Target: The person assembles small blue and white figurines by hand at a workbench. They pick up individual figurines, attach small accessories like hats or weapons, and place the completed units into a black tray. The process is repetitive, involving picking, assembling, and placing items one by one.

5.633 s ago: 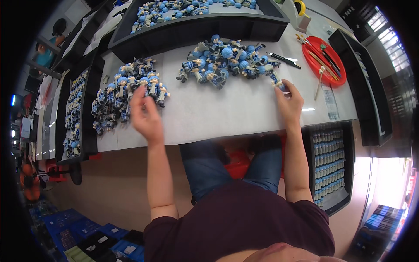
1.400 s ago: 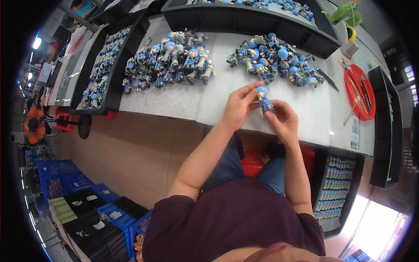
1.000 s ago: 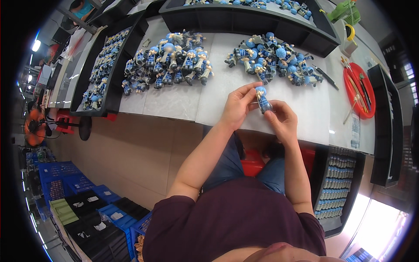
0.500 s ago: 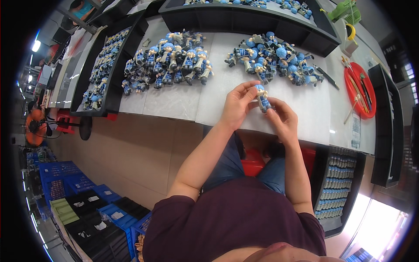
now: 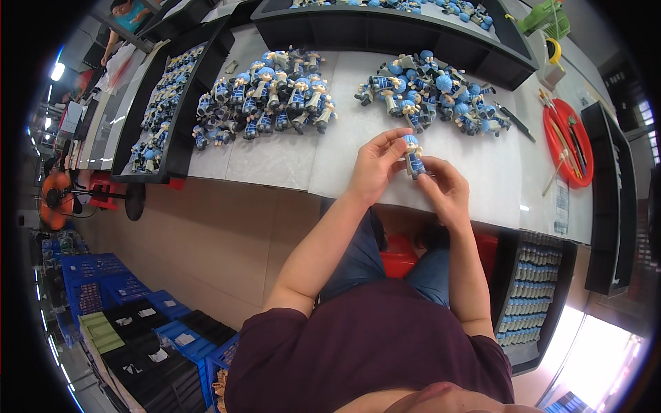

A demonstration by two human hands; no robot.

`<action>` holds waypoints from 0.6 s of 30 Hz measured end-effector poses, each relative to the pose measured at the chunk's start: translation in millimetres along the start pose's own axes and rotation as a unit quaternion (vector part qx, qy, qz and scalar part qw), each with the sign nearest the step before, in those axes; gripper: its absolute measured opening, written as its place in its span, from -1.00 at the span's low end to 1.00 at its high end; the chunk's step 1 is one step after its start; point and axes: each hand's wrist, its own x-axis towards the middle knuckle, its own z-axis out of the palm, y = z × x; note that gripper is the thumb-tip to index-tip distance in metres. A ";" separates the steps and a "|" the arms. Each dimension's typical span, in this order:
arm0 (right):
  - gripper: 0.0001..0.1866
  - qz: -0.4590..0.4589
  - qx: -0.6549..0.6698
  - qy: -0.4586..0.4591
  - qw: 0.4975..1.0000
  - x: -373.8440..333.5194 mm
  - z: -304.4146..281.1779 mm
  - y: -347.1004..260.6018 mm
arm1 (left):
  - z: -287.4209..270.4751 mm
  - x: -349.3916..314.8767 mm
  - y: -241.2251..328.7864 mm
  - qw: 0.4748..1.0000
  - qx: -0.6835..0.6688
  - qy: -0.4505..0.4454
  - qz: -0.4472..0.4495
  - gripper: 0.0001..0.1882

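Observation:
A small figurine [image 5: 414,157] with light blue hair and a blue and grey outfit is held upright between my two hands above the table's near edge. The fingers of my left hand [image 5: 377,165] pinch its head and side. At its base, my right hand [image 5: 446,187] grips the feet between thumb and fingers. Beyond my hands lies a heap of similar figurines [image 5: 441,93], many with their blue hair turned up. To the left spreads another pile of figurines [image 5: 265,96] on the white table covering [image 5: 275,160].
Black trays hold more figurines: a far tray [image 5: 385,41], a left tray [image 5: 182,138] and one low on my right [image 5: 509,303]. At the right lie a black pen-like tool [image 5: 516,122] and a red dish [image 5: 585,155] with brushes. Blue crates [image 5: 103,268] stand lower left.
The figurine has tilted slightly toward upright in my fingers; my hands have hardly moved. At the far upper left, another person has leaned further into view with an arm reaching down.

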 end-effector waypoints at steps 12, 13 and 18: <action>-0.65 -0.010 -0.011 0.019 1.000 -0.4 0.3 1.6 | 0.0 -0.4 1.0 1.000 0.017 -0.003 0.000 -0.73; -0.65 -0.019 -0.014 0.026 0.999 -0.2 0.3 2.7 | 0.2 -0.1 0.9 1.000 0.018 -0.004 -0.002 -0.74; -0.67 -0.063 -0.071 0.061 0.994 -0.5 2.5 4.3 | -0.9 0.3 -3.4 0.998 0.067 -0.012 0.015 -0.76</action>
